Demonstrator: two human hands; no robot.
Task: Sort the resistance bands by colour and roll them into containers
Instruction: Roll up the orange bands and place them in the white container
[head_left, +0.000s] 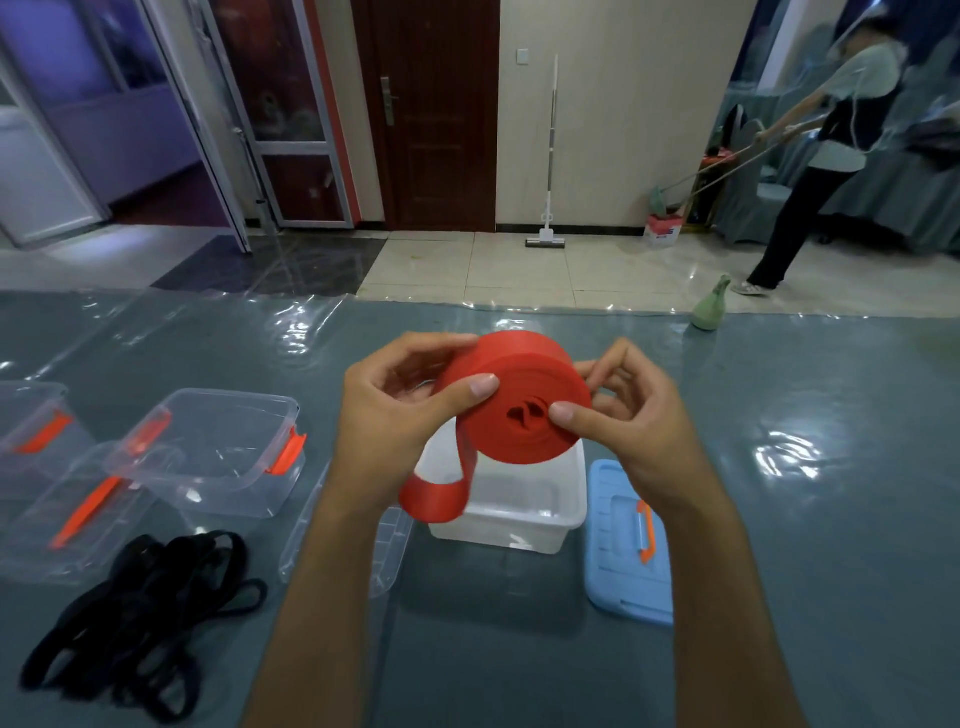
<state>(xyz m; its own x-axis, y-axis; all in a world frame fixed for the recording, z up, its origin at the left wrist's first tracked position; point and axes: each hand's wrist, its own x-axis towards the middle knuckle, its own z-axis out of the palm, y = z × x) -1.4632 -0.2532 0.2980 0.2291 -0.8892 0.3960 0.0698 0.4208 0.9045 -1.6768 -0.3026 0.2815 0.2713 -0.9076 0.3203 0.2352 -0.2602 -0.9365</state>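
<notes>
Head view: both hands work at chest height above a grey-blue table under clear plastic sheeting (779, 519).
Task's thing: a wide red rubber resistance band (517, 397), wound into a thick coil, held in the air directly over an open white translucent plastic box (519, 512).
Left hand (400, 410): fingers curled round the coil's far and left rim, thumb flat across the near face; it grips the roll.
Right hand (631, 415): thumb pressed near the coil's hollow centre, fingers curled behind the right rim; it pinches the roll too.
Why held so: by my judgement the two thumbs keep the turns from springing loose while the last length is wound on.
Orientation: the coil's flat face tilts toward the camera, its axis running roughly toward the viewer and up; the widest span lies left to right.
Loose tail: an unrolled loop hangs from the coil's lower left, ending above the box's near-left corner.
Placement: holding over the box probably makes for a short drop once rolling ends.
Pale blue plastic lid with orange handle (628, 540): flat, just right of the box.
Tangle of black bands (140, 618): near left, beside clear plastic containers with orange latches (218, 452).
</notes>
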